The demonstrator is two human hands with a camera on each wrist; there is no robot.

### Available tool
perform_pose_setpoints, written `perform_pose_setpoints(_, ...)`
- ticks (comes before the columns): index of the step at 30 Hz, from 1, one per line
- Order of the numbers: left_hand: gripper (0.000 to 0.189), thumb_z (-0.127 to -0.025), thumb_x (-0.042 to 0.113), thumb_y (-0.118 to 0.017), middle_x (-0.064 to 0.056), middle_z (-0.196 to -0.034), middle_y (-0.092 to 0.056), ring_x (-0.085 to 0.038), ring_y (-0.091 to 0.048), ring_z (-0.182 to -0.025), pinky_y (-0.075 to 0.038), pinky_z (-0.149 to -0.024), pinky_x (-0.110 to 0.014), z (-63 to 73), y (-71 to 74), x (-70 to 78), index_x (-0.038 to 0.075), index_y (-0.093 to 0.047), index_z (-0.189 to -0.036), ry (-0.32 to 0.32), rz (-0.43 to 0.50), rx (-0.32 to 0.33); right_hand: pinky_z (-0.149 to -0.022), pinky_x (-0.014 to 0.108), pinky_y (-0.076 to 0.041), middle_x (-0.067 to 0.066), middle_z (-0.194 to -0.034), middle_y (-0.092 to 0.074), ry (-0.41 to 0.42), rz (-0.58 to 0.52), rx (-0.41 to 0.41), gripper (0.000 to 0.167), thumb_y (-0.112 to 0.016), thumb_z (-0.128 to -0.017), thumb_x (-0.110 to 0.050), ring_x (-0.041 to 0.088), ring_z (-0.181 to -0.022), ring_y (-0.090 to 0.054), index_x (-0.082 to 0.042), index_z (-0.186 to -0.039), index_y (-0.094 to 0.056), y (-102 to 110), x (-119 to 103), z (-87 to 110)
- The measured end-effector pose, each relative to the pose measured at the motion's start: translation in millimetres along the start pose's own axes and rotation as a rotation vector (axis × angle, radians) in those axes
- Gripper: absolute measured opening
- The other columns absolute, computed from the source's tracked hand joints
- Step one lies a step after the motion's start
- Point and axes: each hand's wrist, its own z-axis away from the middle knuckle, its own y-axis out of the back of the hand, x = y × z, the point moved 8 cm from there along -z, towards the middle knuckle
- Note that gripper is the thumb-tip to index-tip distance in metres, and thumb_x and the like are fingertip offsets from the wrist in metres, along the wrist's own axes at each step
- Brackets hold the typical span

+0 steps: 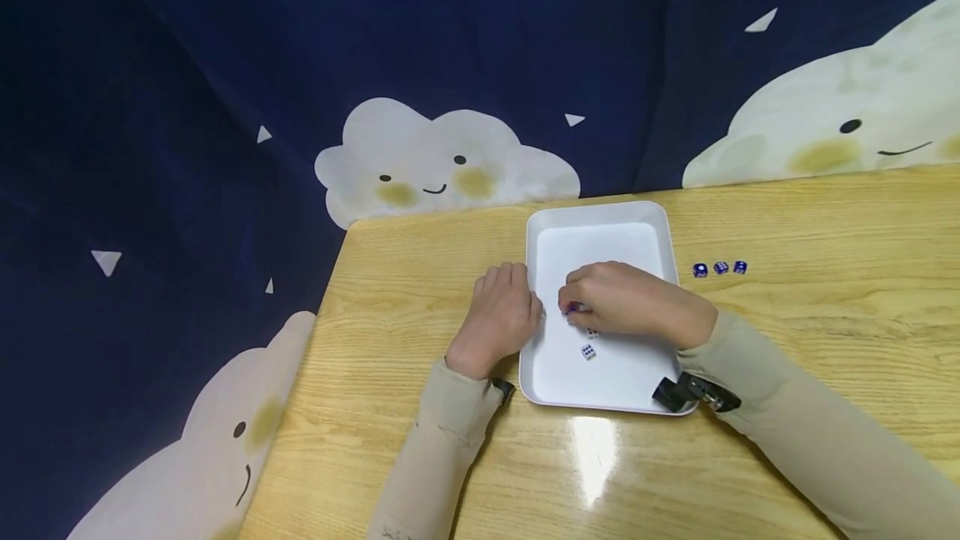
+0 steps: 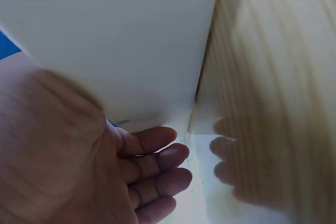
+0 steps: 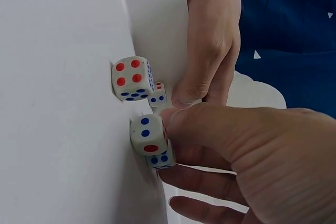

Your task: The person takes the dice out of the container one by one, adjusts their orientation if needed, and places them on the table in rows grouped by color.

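Observation:
My left hand (image 1: 501,319) holds the left rim of a white tray (image 1: 592,394). Its thumb laps over the wall in the right wrist view, while its bent fingers (image 2: 173,182) show outside the wall in the left wrist view. Inside the tray, my right hand (image 1: 622,298) pinches a small blue die (image 1: 572,307), mostly covered by fingers. White dice lie close by: one (image 1: 588,352) nearer me, another (image 1: 593,332) under the right hand. From the right wrist, a die with four red pips (image 3: 132,78) and one with two blue pips (image 3: 148,135) sit near the thumb.
Three blue dice (image 1: 721,267) stand in a row on the wooden table (image 1: 825,290), just right of the tray. A dark blue cloth (image 1: 480,40) with clouds hangs behind the table and along its left side.

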Motion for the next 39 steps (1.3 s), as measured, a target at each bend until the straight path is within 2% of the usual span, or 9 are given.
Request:
perform_pose_setpoints(19,0.025,-0.106,0.026,-0.040,-0.007,-0.099,-0.049,-0.024,-0.044,-0.093,-0.040,-0.086,-0.034,-0.2,-1.8,-0.5,0.004,-0.049,-0.112,0.029,-0.001,-0.034,-0.067,0.027,-0.045,-0.008,-0.074,-0.059,-0.033,-0.003,-0.029,0.006,-0.079,-0.086,-0.013,0.005,-0.067,-0.048,-0.016,-0.086,-0.074,-3.2,0.7,-0.5)
perform_pose_setpoints(32,0.024,-0.105,0.025,-0.040,-0.007,-0.099,-0.050,-0.024,-0.045,-0.093,-0.041,-0.087,-0.036,-0.6,-1.6,0.0,0.004,-0.050,-0.110,0.018,-0.004,-0.016,-0.066,0.026,-0.042,-0.007,-0.073,-0.057,-0.036,0.009,-0.055,0.002,-0.076,-0.089,-0.014,0.006,-0.068,-0.045,-0.015,-0.088,-0.076,-3.9,0.9,-0.5)
perform_pose_setpoints(39,0.023,-0.105,0.025,-0.041,-0.007,-0.098,-0.050,-0.024,-0.044,-0.093,-0.041,-0.087,-0.035,-0.1,-0.7,0.0,0.004,-0.050,-0.109,0.013,0.003,-0.009,-0.068,0.027,-0.045,-0.007,-0.076,-0.061,-0.043,0.014,-0.053,0.003,-0.077,-0.088,-0.014,0.006,-0.069,-0.047,-0.015,-0.091,-0.077,-3.9,1.1,-0.1)
